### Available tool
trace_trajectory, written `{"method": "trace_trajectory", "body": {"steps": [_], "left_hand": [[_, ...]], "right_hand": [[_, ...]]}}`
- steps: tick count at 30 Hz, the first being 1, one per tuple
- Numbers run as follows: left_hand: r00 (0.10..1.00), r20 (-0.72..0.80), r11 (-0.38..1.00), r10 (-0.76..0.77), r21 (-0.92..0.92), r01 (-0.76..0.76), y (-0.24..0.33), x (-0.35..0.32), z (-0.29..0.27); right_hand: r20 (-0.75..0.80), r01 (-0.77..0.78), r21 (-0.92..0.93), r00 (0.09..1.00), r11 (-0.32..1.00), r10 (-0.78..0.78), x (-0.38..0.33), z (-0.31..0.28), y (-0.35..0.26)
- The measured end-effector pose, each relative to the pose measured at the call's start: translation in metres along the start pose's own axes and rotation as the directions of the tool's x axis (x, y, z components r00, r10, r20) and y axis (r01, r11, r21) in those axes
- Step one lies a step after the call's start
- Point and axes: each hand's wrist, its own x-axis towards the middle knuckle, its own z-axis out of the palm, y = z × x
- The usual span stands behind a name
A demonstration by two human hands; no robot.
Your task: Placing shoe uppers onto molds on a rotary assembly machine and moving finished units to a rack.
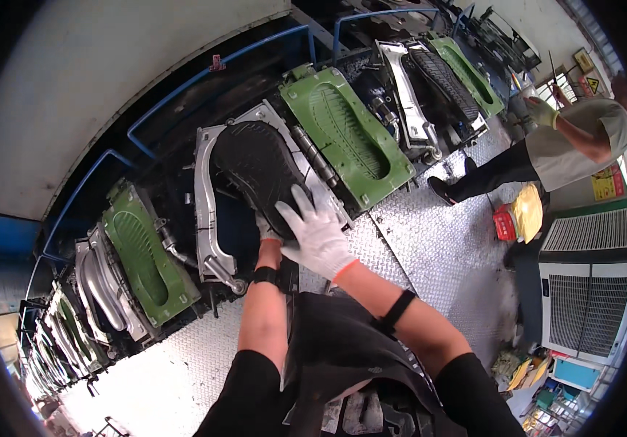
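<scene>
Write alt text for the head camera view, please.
Gloved left hand and right hand at the near end of a black shoe sole on a silver frame; green moulds flank it, and another person stands at right.

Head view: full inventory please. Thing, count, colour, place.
Loose-looking sole: 1, black, at the hands, over a silver frame
Dark ridged sole shape: 1, black, upper right
Green mould plates: at least 3, green, along the row
Silver frames: several, silver, along the row
Blue rails: several, blue, behind the row
Co-worker: 1, grey top, right
Yellow bag: 1, yellow, right
Red packet: 1, red, beside the bag
Louvred unit: 1, pale grey, lower right
Patterned floor: 1, silver, centre right
Left hand: 1, white glove, partly hidden by the sole
Right hand: 1, white glove, sole's near end
</scene>
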Motion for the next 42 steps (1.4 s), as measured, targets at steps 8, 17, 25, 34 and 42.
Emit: {"method": "trace_trajectory", "body": {"steps": [8, 17, 25, 34, 42], "left_hand": [[0.802, -0.527, 0.913, -0.282, 0.109, 0.393, 0.016, -0.11, 0.078], [0.769, -0.524, 0.928, -0.365, -0.141, 0.345, 0.042, -0.119, 0.139], [0.945, -0.325, 0.978, -0.037, 0.183, 0.101, 0.019, -0.043, 0.055], [0.717, -0.594, 0.896, 0.365, 0.433, -0.097, -0.021, -0.048, 0.077], [0.767, -0.423, 0.284, -0.482, 0.753, 0.594, -0.154, -0.146, 0.186]], "right_hand": [[-0.08, -0.155, 0.282, 0.98, 0.947, 0.184, 0.065, 0.003, 0.028], [0.445, -0.134, 0.723, 0.841, -0.678, 0.309, 0.068, -0.081, 0.068], [0.578, -0.14, 0.711, 0.675, -0.689, 0.459, -0.05, -0.099, 0.145], [0.332, 0.148, 0.826, 0.651, -0.544, 0.682, -0.073, -0.183, 0.335], [0.366, 0.164, 0.745, 0.71, -0.646, 0.602, -0.021, -0.214, 0.547]]}}
